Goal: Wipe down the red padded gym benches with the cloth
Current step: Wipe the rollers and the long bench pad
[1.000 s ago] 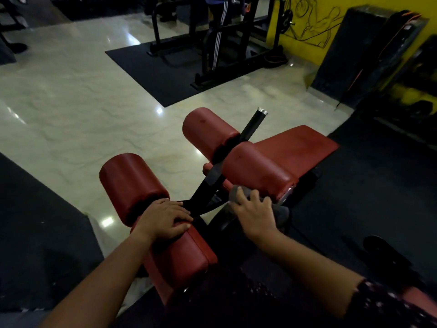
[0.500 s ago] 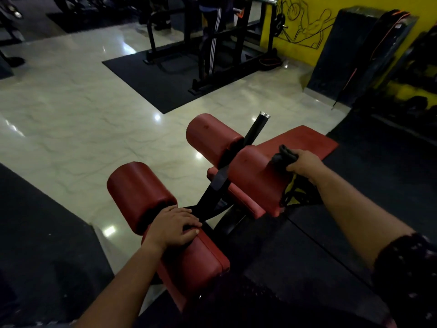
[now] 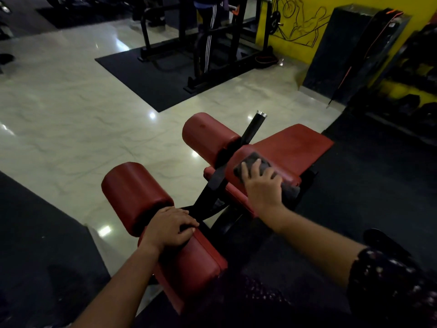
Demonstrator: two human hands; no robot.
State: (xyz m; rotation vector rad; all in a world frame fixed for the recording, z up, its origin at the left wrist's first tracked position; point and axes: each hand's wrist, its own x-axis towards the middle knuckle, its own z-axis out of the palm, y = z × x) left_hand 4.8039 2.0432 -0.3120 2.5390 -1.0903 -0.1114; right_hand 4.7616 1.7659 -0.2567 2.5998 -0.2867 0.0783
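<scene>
Dim scene; overhead lights glare as small spots on the glossy pale marble floor point(image 3: 71, 119), edges dark and bowed.

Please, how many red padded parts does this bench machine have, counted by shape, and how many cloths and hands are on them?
Red round roller pads: 3
Red flat pads: 2, the near pad and the long bench pad
Dark cloth: 1
Hands: 2, left hand resting on the near pad, right hand pressing the cloth
Total: 8

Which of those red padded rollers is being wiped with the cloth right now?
The far right red padded roller: the right hand presses the dark grey cloth on it. The others carry no cloth.
</scene>
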